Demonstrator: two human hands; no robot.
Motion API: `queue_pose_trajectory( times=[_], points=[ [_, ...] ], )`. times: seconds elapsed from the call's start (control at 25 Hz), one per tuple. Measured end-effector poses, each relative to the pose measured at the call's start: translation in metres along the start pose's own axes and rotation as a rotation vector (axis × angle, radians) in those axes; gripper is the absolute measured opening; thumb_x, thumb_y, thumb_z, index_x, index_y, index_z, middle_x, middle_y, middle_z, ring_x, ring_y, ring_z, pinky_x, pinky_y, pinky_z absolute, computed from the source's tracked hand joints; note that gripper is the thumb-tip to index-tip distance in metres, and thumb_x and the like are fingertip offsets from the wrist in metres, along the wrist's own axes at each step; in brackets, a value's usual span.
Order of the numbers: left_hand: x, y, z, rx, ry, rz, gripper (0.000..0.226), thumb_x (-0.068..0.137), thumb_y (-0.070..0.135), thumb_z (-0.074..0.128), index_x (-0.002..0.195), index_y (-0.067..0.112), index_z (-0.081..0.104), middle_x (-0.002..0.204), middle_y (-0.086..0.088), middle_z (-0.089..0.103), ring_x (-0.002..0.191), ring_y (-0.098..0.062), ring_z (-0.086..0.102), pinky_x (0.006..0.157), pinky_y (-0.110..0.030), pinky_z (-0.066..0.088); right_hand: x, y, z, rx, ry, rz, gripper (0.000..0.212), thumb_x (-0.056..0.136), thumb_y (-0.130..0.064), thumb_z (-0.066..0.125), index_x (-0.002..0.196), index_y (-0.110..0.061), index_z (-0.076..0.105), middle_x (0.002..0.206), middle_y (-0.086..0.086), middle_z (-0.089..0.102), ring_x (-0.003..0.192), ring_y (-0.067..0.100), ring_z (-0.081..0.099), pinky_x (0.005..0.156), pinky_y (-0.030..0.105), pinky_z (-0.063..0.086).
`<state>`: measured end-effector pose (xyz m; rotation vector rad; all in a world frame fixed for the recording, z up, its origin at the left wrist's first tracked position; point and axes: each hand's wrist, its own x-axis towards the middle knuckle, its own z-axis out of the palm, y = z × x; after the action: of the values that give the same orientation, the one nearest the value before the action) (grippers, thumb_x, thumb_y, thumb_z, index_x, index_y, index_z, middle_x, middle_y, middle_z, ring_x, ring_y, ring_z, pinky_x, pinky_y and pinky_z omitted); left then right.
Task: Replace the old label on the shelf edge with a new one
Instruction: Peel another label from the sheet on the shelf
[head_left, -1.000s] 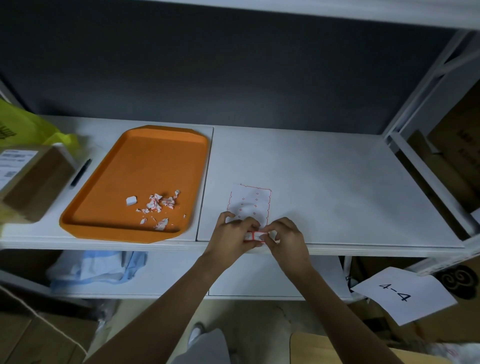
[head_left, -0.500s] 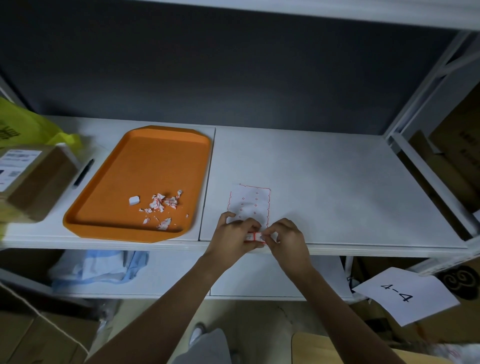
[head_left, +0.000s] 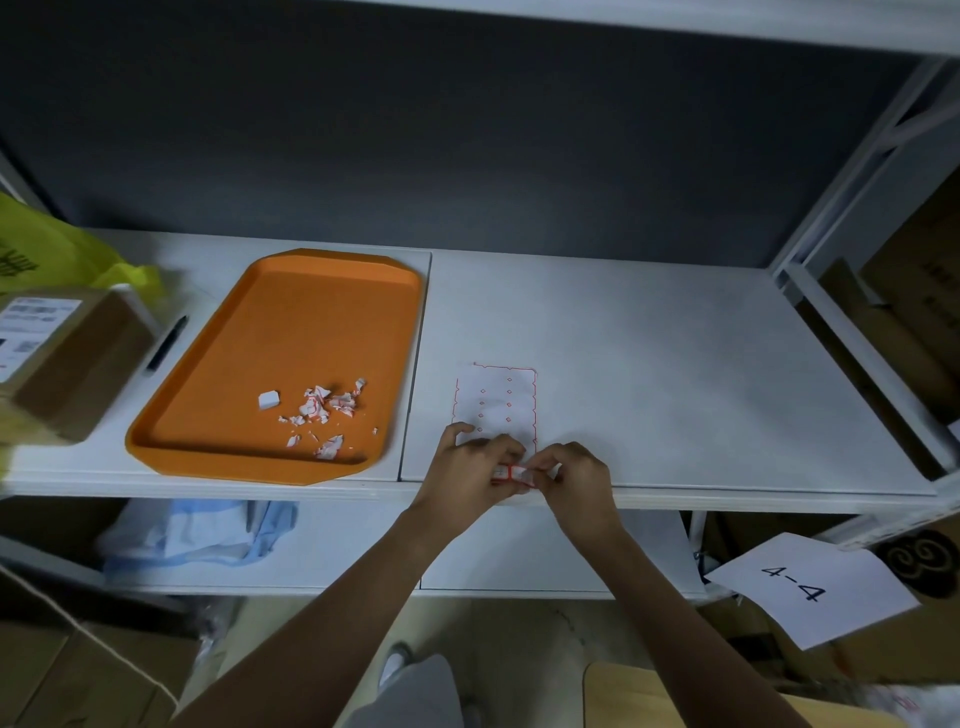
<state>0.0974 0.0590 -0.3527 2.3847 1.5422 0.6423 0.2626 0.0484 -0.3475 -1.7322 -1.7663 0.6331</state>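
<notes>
A small white label with a red border (head_left: 514, 473) sits between both hands, just above the white shelf's front edge (head_left: 727, 501). My left hand (head_left: 470, 475) pinches its left end with curled fingers. My right hand (head_left: 576, 480) pinches its right end. Behind the hands a white label backing sheet (head_left: 496, 402) with red outlines lies flat on the shelf; its near end is hidden by my fingers. Whether the label touches the shelf edge I cannot tell.
An orange tray (head_left: 291, 312) holding several torn label scraps (head_left: 322, 408) lies to the left. A black pen (head_left: 166, 345), a cardboard box (head_left: 62, 358) and a yellow bag (head_left: 52, 254) stand further left. A paper marked 4-4 (head_left: 810, 590) hangs at lower right.
Both hands stay pinched on the label at the shelf's front edge. The view has shifted slightly; nothing else has visibly moved.
</notes>
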Motion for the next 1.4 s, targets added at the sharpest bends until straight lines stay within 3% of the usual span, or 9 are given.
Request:
queue_pose_trajectory(
  times=[0.2,0.44,0.56,0.72,0.8,0.92,1.08,1.2,1.4],
  points=[
    [0.002,-0.001,0.001,0.018,-0.013,0.003,0.041,0.085,0.056,0.062,0.113,0.027,0.065,0.104,0.01,0.072,0.102,-0.015,0.063,0.108,-0.021,0.018,0.005,0.003,0.001,-0.084,-0.016,-0.02,0.01,0.084,-0.005,0.068,0.079,-0.013,0.073,0.089,0.007,0.066,0.078,0.017,0.058,0.069,0.011,0.039],
    [0.003,-0.005,0.006,0.047,-0.05,-0.021,0.042,0.087,0.058,0.058,0.116,0.028,0.062,0.112,0.011,0.069,0.107,-0.014,0.061,0.111,-0.022,0.019,0.001,0.009,0.005,-0.121,-0.026,-0.094,0.007,0.09,-0.01,0.061,0.09,-0.011,0.068,0.095,0.006,0.062,0.09,0.02,0.057,0.077,0.028,0.048],
    [0.005,-0.007,0.007,0.009,-0.014,-0.007,0.04,0.085,0.052,0.064,0.113,0.023,0.066,0.101,0.007,0.072,0.098,-0.017,0.065,0.11,-0.022,0.022,-0.001,0.009,0.003,-0.111,-0.006,-0.109,0.005,0.091,-0.014,0.061,0.092,-0.013,0.066,0.094,0.003,0.064,0.086,0.018,0.058,0.072,0.028,0.049],
    [0.008,-0.01,0.007,-0.044,-0.071,-0.018,0.053,0.087,0.056,0.06,0.124,0.017,0.061,0.112,0.002,0.071,0.103,-0.019,0.064,0.105,-0.027,0.038,-0.003,0.008,-0.003,-0.03,0.065,-0.143,0.005,0.093,-0.012,0.059,0.09,-0.015,0.062,0.089,-0.005,0.059,0.082,0.011,0.054,0.071,0.027,0.049],
    [0.007,-0.013,0.003,-0.111,-0.097,-0.046,0.06,0.085,0.061,0.059,0.128,0.019,0.059,0.119,0.001,0.068,0.106,-0.019,0.063,0.096,-0.027,0.047,-0.003,0.008,-0.007,0.03,0.116,-0.174,0.007,0.092,-0.01,0.059,0.088,-0.014,0.062,0.087,-0.008,0.057,0.078,0.005,0.052,0.07,0.022,0.046],
    [0.007,-0.016,-0.006,-0.202,-0.082,-0.029,0.058,0.082,0.058,0.065,0.127,0.022,0.061,0.131,0.002,0.061,0.117,-0.016,0.058,0.096,-0.026,0.048,-0.008,0.011,-0.012,0.111,0.147,-0.154,0.008,0.086,-0.012,0.069,0.085,-0.019,0.064,0.082,-0.014,0.059,0.076,0.0,0.055,0.064,0.008,0.041],
    [-0.01,-0.016,-0.009,-0.284,0.074,-0.051,0.04,0.075,0.045,0.078,0.103,0.016,0.075,0.105,0.003,0.071,0.101,-0.014,0.06,0.088,-0.026,0.049,-0.023,0.017,-0.004,0.245,0.139,-0.084,0.021,0.077,-0.009,0.078,0.083,-0.025,0.066,0.076,-0.023,0.064,0.073,0.0,0.059,0.061,0.008,0.042],
    [-0.037,-0.014,0.003,-0.348,0.037,-0.145,0.033,0.074,0.039,0.079,0.098,0.016,0.076,0.106,0.003,0.07,0.102,-0.011,0.061,0.092,-0.022,0.051,-0.03,0.016,0.008,0.244,0.099,-0.086,0.02,0.075,-0.011,0.08,0.077,-0.027,0.068,0.07,-0.023,0.063,0.071,0.001,0.058,0.059,0.008,0.042],
    [-0.059,-0.014,0.011,-0.358,0.039,-0.327,0.018,0.078,0.04,0.076,0.086,0.024,0.073,0.093,0.011,0.069,0.071,-0.003,0.057,0.072,-0.002,0.044,-0.039,0.015,0.03,0.213,0.015,-0.078,0.01,0.078,-0.019,0.078,0.078,-0.024,0.07,0.075,-0.019,0.064,0.072,0.007,0.057,0.063,0.026,0.053]
  ],
)
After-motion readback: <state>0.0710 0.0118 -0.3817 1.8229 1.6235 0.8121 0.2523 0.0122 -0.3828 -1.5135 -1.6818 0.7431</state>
